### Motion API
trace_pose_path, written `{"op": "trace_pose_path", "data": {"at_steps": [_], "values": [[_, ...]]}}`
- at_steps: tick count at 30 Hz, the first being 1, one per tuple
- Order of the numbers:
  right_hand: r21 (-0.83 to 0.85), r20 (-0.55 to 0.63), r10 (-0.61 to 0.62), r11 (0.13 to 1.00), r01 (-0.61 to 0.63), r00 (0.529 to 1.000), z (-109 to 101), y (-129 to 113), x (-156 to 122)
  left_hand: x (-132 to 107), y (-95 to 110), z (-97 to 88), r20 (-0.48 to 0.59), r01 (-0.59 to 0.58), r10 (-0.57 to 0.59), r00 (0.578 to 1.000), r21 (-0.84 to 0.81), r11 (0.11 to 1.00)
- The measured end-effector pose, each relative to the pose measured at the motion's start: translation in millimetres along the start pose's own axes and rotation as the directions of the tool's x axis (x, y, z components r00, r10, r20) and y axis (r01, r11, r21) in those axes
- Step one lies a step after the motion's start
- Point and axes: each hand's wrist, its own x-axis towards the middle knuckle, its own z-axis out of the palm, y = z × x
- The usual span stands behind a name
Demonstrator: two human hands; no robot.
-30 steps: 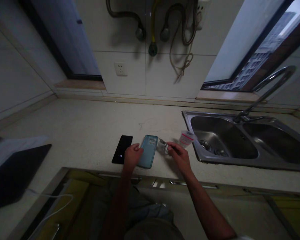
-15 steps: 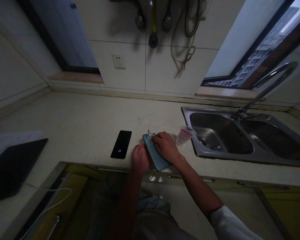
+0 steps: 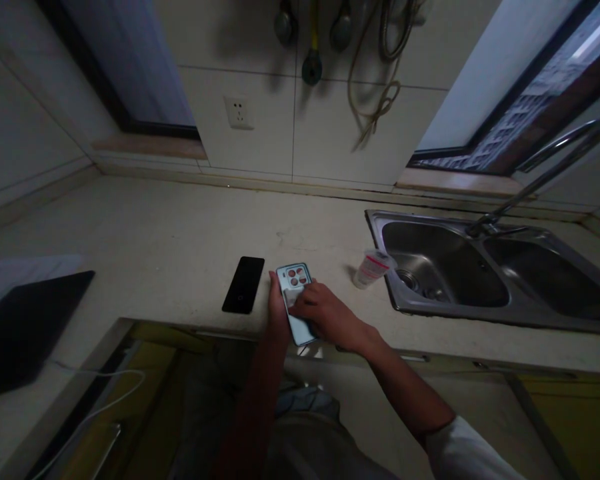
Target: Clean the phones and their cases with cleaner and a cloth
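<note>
My left hand (image 3: 277, 308) is wrapped along the left edge of a light blue smartphone (image 3: 300, 328), its back with the square camera block facing up. The phone is tilted at the counter's front edge. Fingers closed, my right hand (image 3: 324, 311) presses a small pale sheet (image 3: 293, 295) against the phone's back, below the cameras; whether it is paper or cloth I cannot tell. Left of my hands, a second, black smartphone (image 3: 243, 285) lies screen up on the counter. A clear plastic cup (image 3: 371, 269) with red markings stands to the right, beside the sink.
A steel double sink (image 3: 387, 293) with a curved faucet (image 3: 555, 167) is set into the counter (image 3: 180, 233) at right. At far left lie a dark flat laptop-like object (image 3: 30, 327), papers (image 3: 55, 267) and a white cable (image 3: 130, 393). A socket (image 3: 239, 112) is on the wall.
The light blue phone now shows its camera side more fully, turned up toward me. My right hand has shifted down along its back with the pale sheet. The black phone's screen mark has dimmed.
</note>
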Motion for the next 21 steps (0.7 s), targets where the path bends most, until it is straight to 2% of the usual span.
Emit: {"op": "trace_pose_path", "data": {"at_steps": [2, 4, 7, 10, 14, 16, 18, 21], "values": [[0.054, 0.064, -0.076, 0.996, 0.073, 0.995, -5, -7, -11, -2, 5, -0.1, 0.016, -0.008, 0.007, 1.000, 0.059, 0.998], [0.061, 0.124, -0.091, 0.995, 0.084, 0.988, -11, -13, -21, -5, 6, 0.3, 0.038, -0.010, 0.006, 0.999, 0.111, 0.994], [-0.030, 0.177, -0.015, 0.999, 0.021, 0.984, -21, -15, -31, -8, 3, 0.3, 0.052, 0.023, -0.031, 0.998, 0.137, 0.990], [-0.168, 0.187, 0.111, 0.983, -0.080, 0.976, -29, -10, -34, -9, 0, -2.0, 0.050, 0.049, -0.058, 0.997, 0.161, 0.986], [-0.259, 0.185, 0.208, 0.953, -0.156, 0.961, -28, -3, -29, -11, 0, -3.9, 0.056, 0.030, -0.040, 0.998, 0.171, 0.985], [-0.270, 0.136, 0.237, 0.943, -0.194, 0.962, -24, 0, -24, -13, 0, -3.1, 0.070, 0.039, -0.050, 0.996, 0.153, 0.987], [-0.274, 0.038, 0.289, 0.924, -0.268, 0.957, -22, 5, -16, -15, -3, -2.2, 0.095, 0.055, -0.067, 0.993, 0.124, 0.991], [-0.233, -0.151, 0.375, 0.886, -0.402, 0.915, -21, 14, -3, -17, -11, -2.0, 0.106, 0.065, -0.075, 0.992, 0.095, 0.993]]}}
